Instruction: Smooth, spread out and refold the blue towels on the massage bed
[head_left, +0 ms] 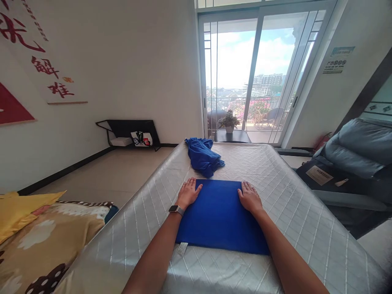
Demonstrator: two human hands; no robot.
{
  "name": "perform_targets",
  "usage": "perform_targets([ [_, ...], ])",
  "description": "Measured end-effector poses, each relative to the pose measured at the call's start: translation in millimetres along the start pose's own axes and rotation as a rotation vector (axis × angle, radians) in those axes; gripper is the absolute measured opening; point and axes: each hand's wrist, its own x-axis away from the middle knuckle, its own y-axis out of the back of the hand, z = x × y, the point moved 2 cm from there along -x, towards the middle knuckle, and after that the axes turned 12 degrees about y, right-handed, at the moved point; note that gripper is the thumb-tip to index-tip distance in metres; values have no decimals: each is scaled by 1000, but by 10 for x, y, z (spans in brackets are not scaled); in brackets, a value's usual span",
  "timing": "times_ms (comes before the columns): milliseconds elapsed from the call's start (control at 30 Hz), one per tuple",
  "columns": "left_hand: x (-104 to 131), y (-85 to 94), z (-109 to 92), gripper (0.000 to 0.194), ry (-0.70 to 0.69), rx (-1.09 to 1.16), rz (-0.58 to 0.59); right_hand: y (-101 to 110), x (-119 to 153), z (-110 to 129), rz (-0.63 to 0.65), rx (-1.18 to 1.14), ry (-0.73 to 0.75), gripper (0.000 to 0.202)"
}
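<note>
A blue cloth point(220, 216), folded into a flat rectangle, lies on a table with a silver quilted cover point(306, 212). My left hand point(188, 192) rests flat at its far left corner, fingers stretched out and pointing away from me. At the far right corner my right hand point(249, 196) lies flat in the same way, its fingers extended. A small white label point(183, 248) sticks out from the cloth's near left edge. Just beyond the folded cloth is a second blue cloth point(203, 157), crumpled in a heap. The left wrist wears a watch point(176, 209).
Patterned bedding point(61, 237) and a yellow pillow point(27, 210) are at the lower left. A dark armchair point(355, 163) stands to the right. Past the far edge, a potted plant point(229, 121) sits on a chair before a sliding glass door point(255, 73). A black rack point(131, 128) stands by the wall.
</note>
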Motion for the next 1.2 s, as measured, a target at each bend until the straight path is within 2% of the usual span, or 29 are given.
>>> perform_targets([
  [67, 20, 19, -35, 71, -4, -15, -63, -8, -4, -2, -4, -3, -3, 65],
  [133, 67, 40, -170, 68, -58, -18, -125, -17, -8, -2, -13, -8, -1, 65],
  [200, 143, 45, -429, 65, -179, 9, -146, -27, -12, -3, -22, -12, 2, 65],
  [300, 288, 5, -978, 63, -398, 72, -141, -39, -10, -9, -36, -8, 6, 65],
  [367, 369, -54, -1352, 62, -486, 103, -140, -48, -3, -20, -40, 11, 16, 64],
  [467, 421, -181, -1762, 63, -522, 125, -82, -70, 6, -45, -20, 40, 46, 62],
  [567, 397, -297, -1889, 63, -472, 120, -22, -80, 5, -59, -11, 46, 54, 60],
  [633, 363, -334, -1836, 65, -437, 114, -19, -73, 1, -53, -18, 36, 44, 61],
  [733, 306, -330, -1640, 68, -410, 93, -19, -50, -4, -26, -27, 11, 25, 63],
  [833, 235, -280, -1363, 70, -366, 65, -14, -28, -2, -4, -32, -9, 12, 65],
  [1067, 57, -160, -575, 66, -223, -7, -32, -21, 2, -3, -24, -21, 11, 64],
  [1200, 17, -142, -329, 63, -178, -2, -71, -14, 3, -4, -11, -27, 6, 65],
])
